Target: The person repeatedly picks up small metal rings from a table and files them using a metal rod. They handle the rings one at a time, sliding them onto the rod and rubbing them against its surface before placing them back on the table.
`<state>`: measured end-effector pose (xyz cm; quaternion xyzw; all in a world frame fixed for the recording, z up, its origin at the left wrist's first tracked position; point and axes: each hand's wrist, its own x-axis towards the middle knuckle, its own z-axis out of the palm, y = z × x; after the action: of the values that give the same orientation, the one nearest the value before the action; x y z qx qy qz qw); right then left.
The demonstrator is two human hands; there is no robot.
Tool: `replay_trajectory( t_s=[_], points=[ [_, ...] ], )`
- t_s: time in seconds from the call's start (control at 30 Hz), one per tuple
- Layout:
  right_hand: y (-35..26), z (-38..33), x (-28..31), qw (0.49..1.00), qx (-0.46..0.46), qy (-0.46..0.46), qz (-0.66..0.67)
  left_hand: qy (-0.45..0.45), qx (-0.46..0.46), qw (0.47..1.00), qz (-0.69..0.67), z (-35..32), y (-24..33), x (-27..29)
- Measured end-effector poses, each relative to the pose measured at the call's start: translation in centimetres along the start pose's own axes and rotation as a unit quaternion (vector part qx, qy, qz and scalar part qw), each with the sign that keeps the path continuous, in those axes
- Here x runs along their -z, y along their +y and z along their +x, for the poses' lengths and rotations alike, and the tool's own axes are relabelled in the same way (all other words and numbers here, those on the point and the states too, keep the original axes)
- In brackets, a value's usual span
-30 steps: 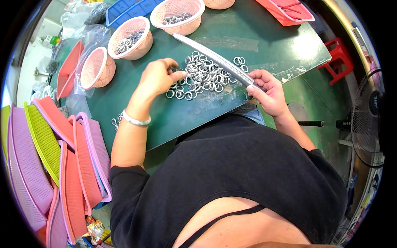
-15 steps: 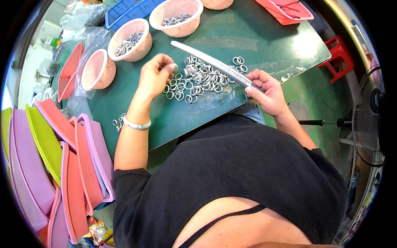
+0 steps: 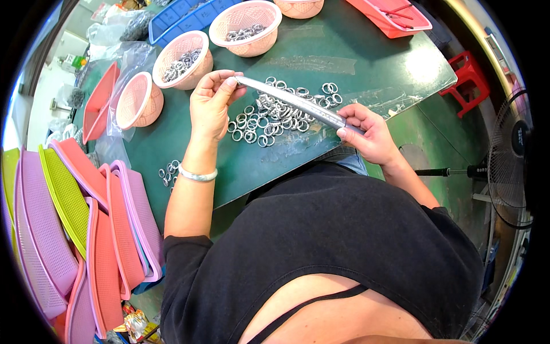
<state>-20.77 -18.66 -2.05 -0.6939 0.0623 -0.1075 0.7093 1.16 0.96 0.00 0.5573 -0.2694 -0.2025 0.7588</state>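
Now, rod: long thin metal rod (image 3: 298,102) held slanting above the green table (image 3: 366,63), far end up-left, near end down-right, threaded with what looks like a close row of rings.
Left hand: left hand (image 3: 211,106) raised off the table, fingertips pinched at the far tip of the rod, seemingly feeding or steadying a ring there; too small to tell whether a ring sits between the fingertips.
Right hand: right hand (image 3: 369,135) clenched around the near end of the rod, gripping it firmly, just beyond the body's edge.
Loose rings: heap of small metal rings (image 3: 269,114) spread on the table directly beneath the rod, between the two hands; a smaller cluster of rings (image 3: 170,172) lying apart, near the left wrist with its pale bracelet (image 3: 197,175).
Step in hand: judged as threading rings onto the rod, tip end being loaded, many rings not yet picked up.
Next move calls for: probably lowering the left hand to the heap, taking one ring, lining its hole with the tip, keeping the rod steady and tilted so the loaded rings do not slide off.
Baskets: pink baskets (image 3: 182,58) with more rings at the far left of the table; one pink basket (image 3: 137,102) on its side, seemingly empty.
Trays: stack of pink and green mesh trays (image 3: 69,229) at near left.
Further out: red stool (image 3: 470,71) far right; fan (image 3: 510,166) at right.
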Motion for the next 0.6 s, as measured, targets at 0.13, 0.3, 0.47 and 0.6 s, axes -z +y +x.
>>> replay_trajectory(
  t_s=[0.13, 0.3, 0.47, 0.6],
  points=[
    [0.1, 0.0, -0.1, 1.0, -0.005, 0.012, 0.002, -0.001, 0.01, 0.998, -0.067, -0.2, 0.5, -0.9],
    [-0.2, -0.1, -0.1, 0.998, -0.028, -0.01, 0.052, -0.051, 0.023, 0.988, -0.144, -0.3, 0.8, -0.7],
    [-0.3, -0.2, -0.3, 0.998, -0.022, -0.007, 0.057, -0.055, 0.012, 0.988, -0.142, -0.5, 0.8, -0.7],
    [-0.1, -0.2, -0.3, 0.999, -0.007, -0.003, 0.051, -0.031, 0.029, 0.975, -0.217, -0.8, 1.0, -1.3]
  ],
)
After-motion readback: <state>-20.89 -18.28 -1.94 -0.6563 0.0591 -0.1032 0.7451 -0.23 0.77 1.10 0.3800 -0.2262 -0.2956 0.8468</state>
